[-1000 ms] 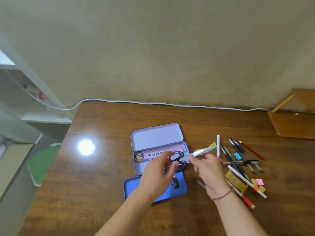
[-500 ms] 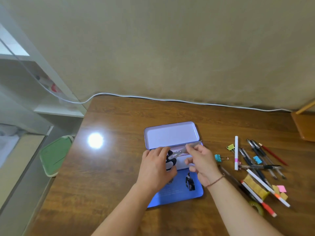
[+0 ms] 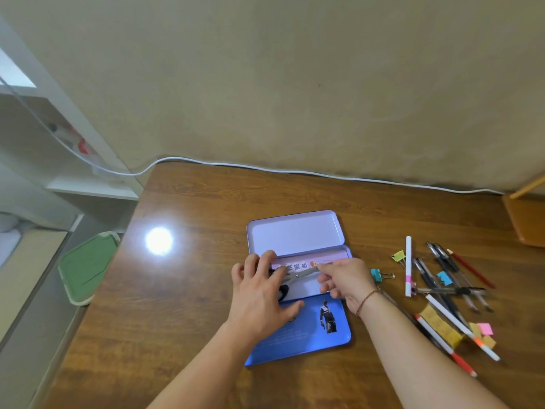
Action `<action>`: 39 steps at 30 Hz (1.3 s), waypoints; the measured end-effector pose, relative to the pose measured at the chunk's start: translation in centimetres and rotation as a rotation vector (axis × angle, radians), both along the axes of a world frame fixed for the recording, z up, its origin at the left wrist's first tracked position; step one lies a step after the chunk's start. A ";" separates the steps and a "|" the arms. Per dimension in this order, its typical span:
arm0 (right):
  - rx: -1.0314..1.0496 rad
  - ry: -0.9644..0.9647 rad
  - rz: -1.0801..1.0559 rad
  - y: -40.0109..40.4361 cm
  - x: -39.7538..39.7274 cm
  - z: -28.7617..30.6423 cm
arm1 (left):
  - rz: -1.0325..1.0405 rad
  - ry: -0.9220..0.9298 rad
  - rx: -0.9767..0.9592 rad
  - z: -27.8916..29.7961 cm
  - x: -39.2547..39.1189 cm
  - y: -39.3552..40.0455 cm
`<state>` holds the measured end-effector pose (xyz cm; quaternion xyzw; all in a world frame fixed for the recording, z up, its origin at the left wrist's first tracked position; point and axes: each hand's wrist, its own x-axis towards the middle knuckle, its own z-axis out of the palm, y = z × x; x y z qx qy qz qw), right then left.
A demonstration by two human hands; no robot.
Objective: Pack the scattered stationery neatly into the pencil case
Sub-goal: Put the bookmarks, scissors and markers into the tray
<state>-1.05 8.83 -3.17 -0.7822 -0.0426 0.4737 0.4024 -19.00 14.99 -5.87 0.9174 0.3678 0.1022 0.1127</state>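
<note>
An open blue tin pencil case (image 3: 296,231) lies mid-table, its pale lid tipped up at the back and a blue panel with a printed figure (image 3: 327,317) in front. A pink ruler (image 3: 330,257) lies along the tray's back. Black-handled scissors (image 3: 300,274) lie inside the tray. My left hand (image 3: 259,290) presses on the handles. The blade tip is pinched by my right hand (image 3: 342,278). Scattered to the right are a white marker (image 3: 408,265), black pens (image 3: 442,273), a red pencil (image 3: 472,268) and binder clips (image 3: 380,275).
Sticky notes (image 3: 483,330) and a yellow pad (image 3: 439,324) lie at the near right among more pens. A white cable (image 3: 295,170) runs along the table's back edge by the wall. A green stool (image 3: 85,267) stands left of the table. A wooden piece (image 3: 528,216) is at the far right.
The scissors have come down from above the case into its tray, with both hands following them. My view has shifted, so the case now sits more to the right.
</note>
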 end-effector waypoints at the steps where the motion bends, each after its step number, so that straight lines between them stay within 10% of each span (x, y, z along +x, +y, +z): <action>1: -0.008 -0.031 -0.001 -0.2 0.1 0.1 | -0.013 0.008 0.007 0.1 0.0 0.1; 11: -0.167 -0.874 0.433 -6.0 0.3 1.8 | -0.050 0.050 -0.057 -0.2 -0.1 0.9; 24: -0.102 -0.866 0.552 -11.3 0.5 0.9 | -0.136 -0.061 -0.235 -0.7 -0.5 1.4; 29: -0.374 -0.995 0.292 -12.3 5.7 1.5 | -0.144 -0.094 -0.297 -0.6 -0.2 1.1; 39: -0.542 -1.113 0.416 -11.1 8.2 0.4 | -0.198 -0.064 -0.292 -0.6 0.1 0.5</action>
